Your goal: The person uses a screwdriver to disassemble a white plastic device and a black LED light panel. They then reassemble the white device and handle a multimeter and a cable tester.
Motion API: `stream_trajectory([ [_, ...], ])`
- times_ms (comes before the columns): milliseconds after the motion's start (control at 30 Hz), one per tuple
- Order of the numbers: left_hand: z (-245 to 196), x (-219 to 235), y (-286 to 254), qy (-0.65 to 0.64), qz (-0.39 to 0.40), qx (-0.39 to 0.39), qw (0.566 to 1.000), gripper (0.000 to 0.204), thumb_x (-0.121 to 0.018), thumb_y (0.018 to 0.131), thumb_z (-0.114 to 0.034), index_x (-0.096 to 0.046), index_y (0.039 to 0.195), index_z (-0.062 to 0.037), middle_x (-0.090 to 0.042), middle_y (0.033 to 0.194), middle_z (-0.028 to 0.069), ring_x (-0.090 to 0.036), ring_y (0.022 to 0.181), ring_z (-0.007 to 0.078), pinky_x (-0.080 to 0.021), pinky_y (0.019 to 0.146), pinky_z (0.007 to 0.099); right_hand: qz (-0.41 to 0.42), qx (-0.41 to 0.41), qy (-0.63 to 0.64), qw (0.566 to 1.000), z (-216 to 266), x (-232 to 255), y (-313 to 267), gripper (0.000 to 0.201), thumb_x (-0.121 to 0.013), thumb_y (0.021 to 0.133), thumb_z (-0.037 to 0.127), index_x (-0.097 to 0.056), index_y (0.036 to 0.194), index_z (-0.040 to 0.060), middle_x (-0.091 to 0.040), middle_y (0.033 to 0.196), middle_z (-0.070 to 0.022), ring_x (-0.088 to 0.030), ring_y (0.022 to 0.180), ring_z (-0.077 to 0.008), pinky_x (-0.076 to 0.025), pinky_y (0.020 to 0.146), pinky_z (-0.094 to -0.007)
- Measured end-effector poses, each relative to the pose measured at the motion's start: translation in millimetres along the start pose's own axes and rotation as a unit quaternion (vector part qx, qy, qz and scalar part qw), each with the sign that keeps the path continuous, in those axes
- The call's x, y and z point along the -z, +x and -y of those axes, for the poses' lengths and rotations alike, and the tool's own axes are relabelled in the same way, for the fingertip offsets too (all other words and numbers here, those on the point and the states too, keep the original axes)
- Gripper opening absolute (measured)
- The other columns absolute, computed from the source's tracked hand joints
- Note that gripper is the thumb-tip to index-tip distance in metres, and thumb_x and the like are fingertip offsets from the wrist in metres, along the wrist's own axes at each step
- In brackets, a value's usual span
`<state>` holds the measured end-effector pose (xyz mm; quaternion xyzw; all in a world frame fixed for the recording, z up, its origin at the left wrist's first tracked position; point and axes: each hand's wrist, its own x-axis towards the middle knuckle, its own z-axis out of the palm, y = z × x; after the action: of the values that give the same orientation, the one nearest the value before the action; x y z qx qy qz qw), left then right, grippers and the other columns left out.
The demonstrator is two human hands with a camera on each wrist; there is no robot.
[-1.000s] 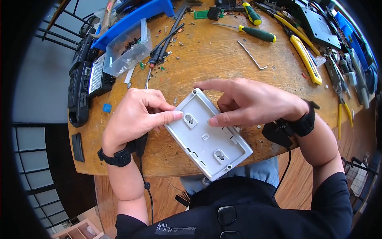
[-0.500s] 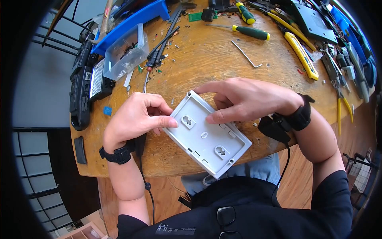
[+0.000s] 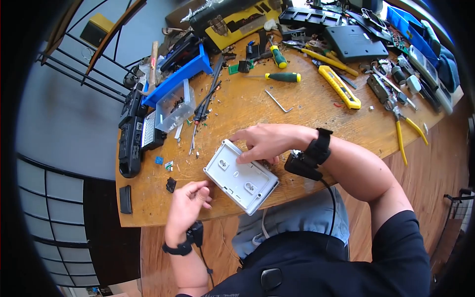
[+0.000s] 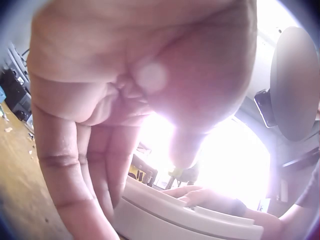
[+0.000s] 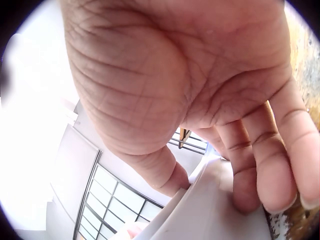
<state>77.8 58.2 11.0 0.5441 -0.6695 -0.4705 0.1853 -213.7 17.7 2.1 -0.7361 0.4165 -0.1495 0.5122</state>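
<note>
A white plastic casing (image 3: 236, 187) with two keyhole slots on its upper face lies tilted near the table's front edge. My right hand (image 3: 267, 141) holds its far side, thumb on the upper face and fingers over the outer wall. In the right wrist view the fingertips rest along the casing's side (image 5: 200, 212). Beside the casing's left corner, my left hand (image 3: 187, 208) is apart from it, with loosely bent fingers and nothing in them. The left wrist view shows the casing wall (image 4: 165, 220) just beyond those fingers.
Beyond the casing lie a hex key (image 3: 278, 100), a green-yellow screwdriver (image 3: 284, 77), a yellow utility knife (image 3: 340, 88) and yellow-handled pliers (image 3: 400, 129). A clear bin (image 3: 170, 111) and a blue tray (image 3: 178, 76) stand at the left. Small scraps dot the tabletop.
My left hand has let go of the casing and drawn back toward the table's front edge. My right hand keeps its hold. The head view has shifted, showing more of the table's back.
</note>
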Motion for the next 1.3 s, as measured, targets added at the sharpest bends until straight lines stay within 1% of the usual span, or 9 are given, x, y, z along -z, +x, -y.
stream_trajectory([
  [133, 0.0, -44.4, -16.5, 0.034, -0.041, -0.034, 0.998, 0.057, -0.055, 0.095, -0.041, -0.055, 0.112, 0.014, -0.046, 0.101, 0.0101, -0.059, 0.073, 0.0152, -0.054, 0.054, 0.0269, 0.015, -0.001, -0.008, 1.0, 0.9, -1.2, 0.6, 0.061, -0.057, 0.089, 0.033, -0.041, 0.136, -0.0022, -0.066, 0.072, -0.0173, -0.065, 0.055, -0.0232, -0.054, 0.05, -0.0329],
  [267, -10.7, -73.0, -19.6, 0.186, -0.137, -0.066, 0.971, 0.058, -0.054, 0.092, -0.05, -0.059, 0.109, 0.0049, -0.05, 0.1, 0.0234, -0.052, 0.093, 0.0398, -0.043, 0.088, 0.0422, 0.046, -0.017, 0.032, 0.998, 2.7, -4.4, 0.9, 0.053, -0.052, 0.092, 0.03, -0.045, 0.13, -0.005, -0.065, 0.071, -0.0186, -0.067, 0.056, -0.0244, -0.056, 0.05, -0.0341],
  [367, -14.8, -69.7, -12.3, 0.191, -0.133, -0.042, 0.972, 0.051, -0.056, 0.094, -0.044, -0.06, 0.106, 0.0059, -0.054, 0.101, 0.0223, -0.055, 0.097, 0.032, -0.044, 0.088, 0.0384, 0.047, -0.037, 0.041, 0.997, 2.4, -3.6, 0.3, 0.046, -0.049, 0.093, 0.028, -0.047, 0.123, -0.0073, -0.065, 0.071, -0.0195, -0.068, 0.057, -0.0257, -0.058, 0.05, -0.0343],
  [433, -17.1, -68.5, -2.8, -0.059, -0.085, -0.018, 0.994, 0.041, -0.06, 0.094, -0.031, -0.058, 0.111, 0.0064, -0.057, 0.108, 0.0175, -0.055, 0.102, 0.021, -0.044, 0.089, 0.0331, 0.016, -0.037, 0.073, 0.996, 2.6, 0.5, -2.9, 0.044, -0.05, 0.093, 0.027, -0.048, 0.119, -0.0086, -0.066, 0.073, -0.02, -0.068, 0.056, -0.0253, -0.057, 0.049, -0.0338],
  [600, -24.9, -80.0, 19.3, -0.262, -0.084, -0.104, 0.956, 0.052, -0.064, 0.091, -0.012, -0.04, 0.133, 0.0058, -0.054, 0.119, 0.0107, -0.054, 0.107, 0.0162, -0.044, 0.094, 0.0303, -0.054, 0.007, 0.091, 0.994, 0.8, 11.7, -8.2, 0.053, -0.055, 0.092, 0.03, -0.044, 0.129, -0.0062, -0.067, 0.081, -0.0193, -0.068, 0.059, -0.0221, -0.057, 0.052, -0.0322],
  [700, -31.3, -76.3, 33.1, -0.319, -0.116, -0.168, 0.925, 0.067, -0.066, 0.087, -0.004, -0.029, 0.142, 0.0039, -0.041, 0.137, 0.0151, -0.053, 0.113, 0.0187, -0.045, 0.098, 0.0318, -0.19, 0.135, 0.036, 0.972, -3.4, 13.3, -2.3, 0.076, -0.06, 0.089, 0.045, -0.032, 0.145, 0.0027, -0.066, 0.103, -0.0197, -0.067, 0.093, -0.0285, -0.054, 0.076, -0.0365],
  [800, -46.6, -69.0, 47.4, -0.303, -0.111, -0.252, 0.912, 0.074, -0.068, 0.085, -0.003, -0.024, 0.145, 0.0025, -0.042, 0.136, 0.015, -0.053, 0.117, 0.0203, -0.045, 0.098, 0.0321, -0.28, 0.201, 0.065, 0.936, -12.0, 7.7, 13.0, 0.079, -0.06, 0.087, 0.05, -0.033, 0.145, 0.0025, -0.064, 0.111, -0.0205, -0.064, 0.101, -0.0292, -0.051, 0.085, -0.0382],
  [1133, -43.6, -27.9, 75.3, -0.129, -0.041, -0.355, 0.925, 0.077, -0.073, 0.076, 0.005, -0.03, 0.139, -0.003, -0.045, 0.135, 0.0091, -0.048, 0.123, 0.0206, -0.041, 0.102, 0.0354, -0.251, 0.228, 0.111, 0.934, 5.2, 18.7, -5.9, 0.074, -0.077, 0.077, 0.034, -0.042, 0.133, 0.0011, -0.062, 0.116, -0.0179, -0.061, 0.108, -0.0251, -0.056, 0.079, -0.0359],
  [1300, -47.4, -6.3, 79.3, -0.124, 0.013, -0.381, 0.916, 0.087, -0.086, 0.068, -0.017, -0.036, 0.138, -0.0068, -0.046, 0.135, 0.0105, -0.046, 0.125, 0.0225, -0.035, 0.106, 0.0369, -0.285, 0.257, 0.037, 0.923, 4.4, 18.3, -6.7, 0.072, -0.08, 0.072, 0.026, -0.048, 0.132, 0.0023, -0.059, 0.123, -0.0123, -0.06, 0.11, -0.0231, -0.054, 0.079, -0.0349],
])
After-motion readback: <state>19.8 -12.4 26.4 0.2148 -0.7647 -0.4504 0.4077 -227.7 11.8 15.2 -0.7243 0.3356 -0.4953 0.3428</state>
